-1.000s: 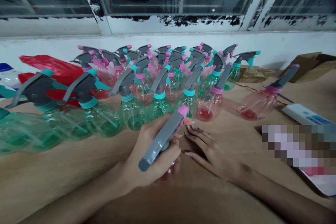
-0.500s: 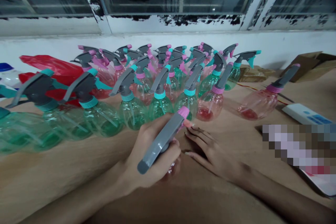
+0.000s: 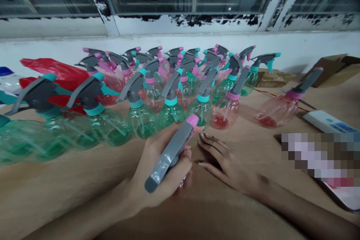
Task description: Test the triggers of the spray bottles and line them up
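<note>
My left hand (image 3: 160, 165) is wrapped round the neck of a spray bottle (image 3: 173, 153) with a grey head and a pink nozzle. The head points away to the upper right, and most of the reddish clear body is hidden beneath my hand. Just to the right, my right hand (image 3: 222, 161) rests on the table with its fingers loosely apart and nothing in it. Beyond my hands stands a row of green spray bottles (image 3: 109, 131) with teal collars. A pink spray bottle (image 3: 225, 112) is at the right end of that row.
Several more spray bottles crowd toward the wall. Another pink spray bottle (image 3: 277, 110) stands apart on the right. Further right are a white box (image 3: 329, 122), a blurred-out flat item (image 3: 323, 157) and an opened cardboard box (image 3: 334, 69). A red plastic bag (image 3: 53, 69) lies at left.
My left hand and the spray bottle in it have shifted slightly left, drawing the nozzle away from my right fingertips. My right hand has stayed almost still.
</note>
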Demonstrator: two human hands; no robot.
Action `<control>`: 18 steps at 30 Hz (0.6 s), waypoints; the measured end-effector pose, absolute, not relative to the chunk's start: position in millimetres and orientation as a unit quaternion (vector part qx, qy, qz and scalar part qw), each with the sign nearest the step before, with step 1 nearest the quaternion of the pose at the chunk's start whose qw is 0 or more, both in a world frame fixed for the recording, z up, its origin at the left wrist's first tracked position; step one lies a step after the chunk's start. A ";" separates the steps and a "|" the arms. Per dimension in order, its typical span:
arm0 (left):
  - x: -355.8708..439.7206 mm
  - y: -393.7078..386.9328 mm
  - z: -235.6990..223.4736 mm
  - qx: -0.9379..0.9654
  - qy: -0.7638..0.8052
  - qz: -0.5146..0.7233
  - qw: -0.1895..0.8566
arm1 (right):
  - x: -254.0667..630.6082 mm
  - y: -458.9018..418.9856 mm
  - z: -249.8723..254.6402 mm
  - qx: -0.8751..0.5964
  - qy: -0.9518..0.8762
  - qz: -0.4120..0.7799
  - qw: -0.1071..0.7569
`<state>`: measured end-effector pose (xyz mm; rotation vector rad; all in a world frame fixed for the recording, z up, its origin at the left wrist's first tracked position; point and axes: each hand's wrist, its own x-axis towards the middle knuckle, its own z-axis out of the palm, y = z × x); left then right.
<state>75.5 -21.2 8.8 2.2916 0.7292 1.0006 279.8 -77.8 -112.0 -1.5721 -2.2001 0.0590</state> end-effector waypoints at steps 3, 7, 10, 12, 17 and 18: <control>76.0 -20.8 6.4 0.849 0.237 0.379 0.280 | 280.3 -77.7 -111.7 -0.565 -0.796 0.023 0.214; 75.1 -19.0 5.1 0.848 0.212 0.389 0.289 | 280.1 -78.0 -110.3 -0.563 -0.798 0.026 0.214; 75.2 -17.7 3.9 0.848 0.205 0.386 0.298 | 279.6 -78.4 -109.5 -0.567 -0.795 0.028 0.215; 75.8 -16.9 2.7 0.844 0.206 0.388 0.307 | 279.5 -78.4 -109.6 -0.569 -0.793 0.026 0.214; 76.9 -16.7 2.7 0.830 0.209 0.382 0.349 | 279.9 -78.4 -110.5 -0.567 -0.796 0.024 0.208; 77.0 -17.1 3.7 0.832 0.212 0.377 0.347 | 279.8 -78.5 -110.4 -0.567 -0.797 0.023 0.209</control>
